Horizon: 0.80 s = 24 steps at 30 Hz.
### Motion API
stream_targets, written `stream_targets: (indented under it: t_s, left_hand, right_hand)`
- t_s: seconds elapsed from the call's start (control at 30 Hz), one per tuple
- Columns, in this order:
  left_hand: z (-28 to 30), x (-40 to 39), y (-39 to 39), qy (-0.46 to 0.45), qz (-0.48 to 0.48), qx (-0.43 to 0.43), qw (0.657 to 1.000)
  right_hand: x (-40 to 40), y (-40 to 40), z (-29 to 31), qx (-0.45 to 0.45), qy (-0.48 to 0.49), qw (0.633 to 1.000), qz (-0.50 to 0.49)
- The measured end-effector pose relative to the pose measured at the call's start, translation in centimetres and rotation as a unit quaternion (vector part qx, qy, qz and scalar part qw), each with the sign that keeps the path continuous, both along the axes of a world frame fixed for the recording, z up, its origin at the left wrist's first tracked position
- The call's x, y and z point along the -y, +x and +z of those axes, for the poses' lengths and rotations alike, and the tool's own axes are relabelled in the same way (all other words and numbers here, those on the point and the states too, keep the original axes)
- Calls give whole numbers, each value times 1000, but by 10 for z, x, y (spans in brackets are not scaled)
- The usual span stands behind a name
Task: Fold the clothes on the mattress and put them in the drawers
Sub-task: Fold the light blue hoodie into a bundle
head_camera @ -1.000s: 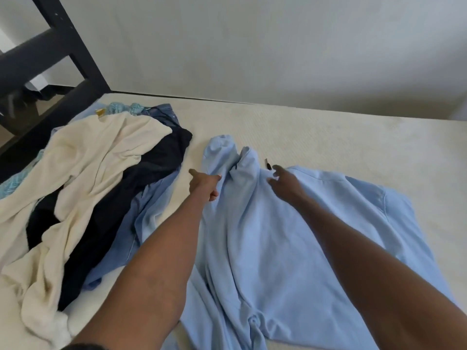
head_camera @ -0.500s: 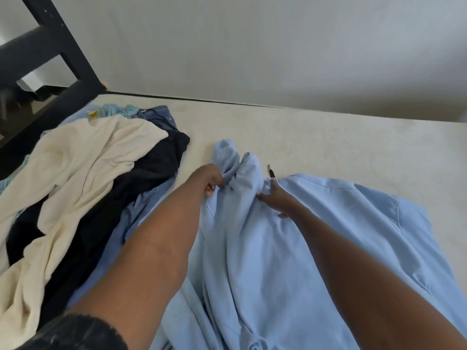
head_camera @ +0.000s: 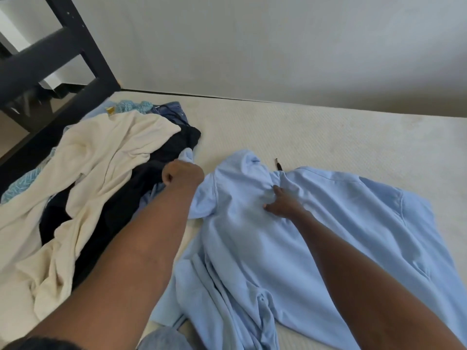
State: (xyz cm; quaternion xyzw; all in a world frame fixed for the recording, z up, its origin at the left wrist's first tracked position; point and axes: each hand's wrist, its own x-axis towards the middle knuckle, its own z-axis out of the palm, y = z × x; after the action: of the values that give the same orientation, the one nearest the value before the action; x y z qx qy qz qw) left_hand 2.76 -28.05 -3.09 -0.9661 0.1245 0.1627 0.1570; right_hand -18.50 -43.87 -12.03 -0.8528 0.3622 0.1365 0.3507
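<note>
Pile of clothes (head_camera: 83,173) on mattress (head_camera: 328,137), far left. Left hand (head_camera: 183,176) fisted, fingers gripping blue shirt (head_camera: 265,236) sleeve end, arm stretched out. Right hand (head_camera: 283,205) flat, fingers spread, pressing shirt mid-mattress. No readable labels.

Both bare forearms extend forward. Left hand (head_camera: 182,176) is clenched in a fist, gripping pale blue fabric; right hand (head_camera: 283,204) lies flat, fingers spread, palm down.
</note>
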Motion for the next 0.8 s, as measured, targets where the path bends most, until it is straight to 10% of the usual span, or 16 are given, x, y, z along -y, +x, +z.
stream_targets:
  t_s: [0.13, 0.2, 0.3, 0.5, 0.8]
  left_hand:
    - [-17, 10, -8, -9, -220, 180, 959]
    - [-38, 9, -7, -137, -304, 77, 940]
    - [-52, 3, -9, -121, -324, -27, 938]
    - [-56, 36, -63, -89, -219, 228, 945]
    - [-74, 157, -218, -388, -380, -102, 834]
  right_hand:
    - [-4, -4, -9, -31, -69, 996, 38]
    - [0, -8, -7, 5, -66, 998, 23]
    - [18, -26, -5, 89, -120, 988, -38]
    - [34, -67, -20, -41, -199, 979, -1]
    - [95, -221, 2, 47, -285, 926, -242]
